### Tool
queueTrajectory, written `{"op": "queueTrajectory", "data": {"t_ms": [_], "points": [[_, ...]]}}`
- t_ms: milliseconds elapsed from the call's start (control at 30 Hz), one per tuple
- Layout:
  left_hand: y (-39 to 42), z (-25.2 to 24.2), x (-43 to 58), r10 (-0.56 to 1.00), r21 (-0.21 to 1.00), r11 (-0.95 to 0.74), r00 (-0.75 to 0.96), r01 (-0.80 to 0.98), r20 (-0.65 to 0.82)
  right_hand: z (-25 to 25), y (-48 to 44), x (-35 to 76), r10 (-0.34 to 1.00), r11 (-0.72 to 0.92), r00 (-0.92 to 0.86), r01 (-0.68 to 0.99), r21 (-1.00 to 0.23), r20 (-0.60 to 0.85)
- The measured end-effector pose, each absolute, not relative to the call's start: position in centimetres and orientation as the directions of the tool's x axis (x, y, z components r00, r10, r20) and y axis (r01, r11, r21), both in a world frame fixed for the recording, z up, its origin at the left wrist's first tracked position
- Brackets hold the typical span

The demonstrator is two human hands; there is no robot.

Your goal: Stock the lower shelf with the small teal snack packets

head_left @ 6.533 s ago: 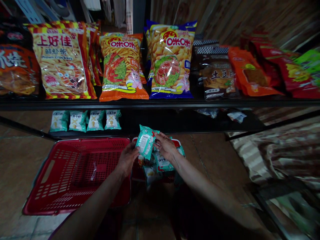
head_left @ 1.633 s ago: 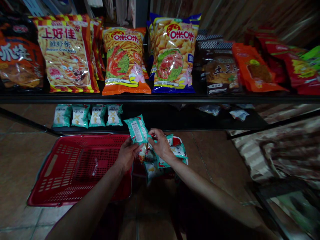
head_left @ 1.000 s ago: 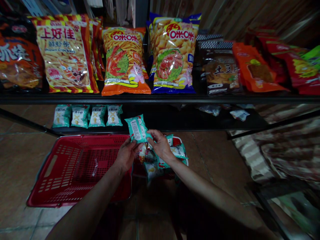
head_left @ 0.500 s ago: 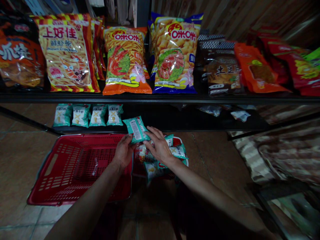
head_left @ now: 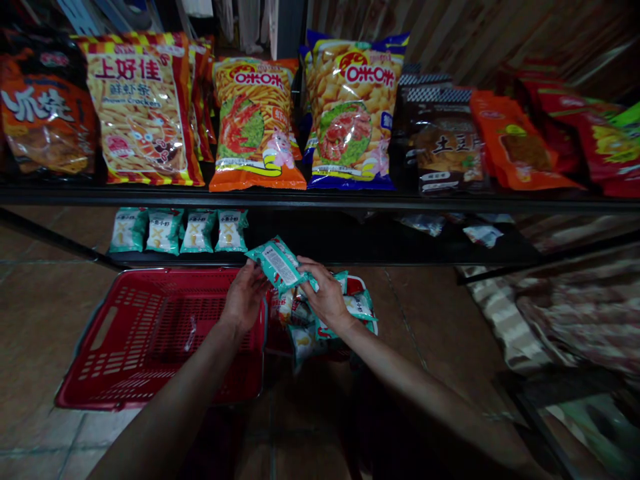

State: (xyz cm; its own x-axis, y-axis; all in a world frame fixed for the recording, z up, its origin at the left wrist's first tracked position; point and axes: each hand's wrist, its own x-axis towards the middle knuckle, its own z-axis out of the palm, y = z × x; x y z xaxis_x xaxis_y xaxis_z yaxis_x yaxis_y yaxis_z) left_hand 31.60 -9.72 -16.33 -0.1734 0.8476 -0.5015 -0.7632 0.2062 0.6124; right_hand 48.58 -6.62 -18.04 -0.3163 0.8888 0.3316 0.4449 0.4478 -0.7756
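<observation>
A small teal-and-white snack bag (head_left: 277,263) is held tilted in front of the lower shelf, its printed back with a pale label facing up. My right hand (head_left: 324,295) grips its right end between thumb and fingers. My left hand (head_left: 244,297) is at its lower left side with fingers apart; whether a fingertip touches the bag's left corner is hard to tell. Below my right hand stands a red container (head_left: 356,285) filled with several similar bags (head_left: 361,305) and a red-and-white packet (head_left: 281,305). My right hand partly covers them.
A red shopping basket (head_left: 107,353) stands on the tiled floor to the left. Several teal bags (head_left: 198,231) stand in a row on the lower black shelf (head_left: 320,237). Larger snack bags (head_left: 255,127) line the upper shelf. Folded striped cloth (head_left: 500,317) lies at right.
The snack bag has turned clockwise and tilted. My right hand now grips its right end, and my left hand's fingers have loosened from its lower left corner.
</observation>
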Motion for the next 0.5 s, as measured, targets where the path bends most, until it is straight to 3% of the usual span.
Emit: {"op": "queueTrajectory", "data": {"t_ms": [167, 300, 367, 500], "points": [[-9.3, -16.1, 30.3, 0.856, 0.605, 0.17, -0.189, -0.778, -0.482, -18.4, -6.7, 48.2, 0.946, 0.29, -0.238, 0.322, -0.901, 0.22], [-9.4, -16.3, 30.2, 0.851, 0.668, 0.174, -0.23, -0.724, -0.471, -18.2, -7.1, 47.2, 0.992, 0.004, -0.129, 0.072, -0.997, -0.006], [-9.4, -16.5, 30.3, 0.829, 0.68, 0.206, -0.244, -0.704, -0.503, -17.8, -7.5, 46.6, 0.978, -0.186, -0.123, -0.141, -0.972, -0.169], [-9.4, -17.1, 30.6, 0.783, 0.658, 0.219, -0.272, -0.72, -0.559, -17.1, -8.3, 46.0, 0.876, -0.476, -0.162, -0.453, -0.754, -0.455]]}}
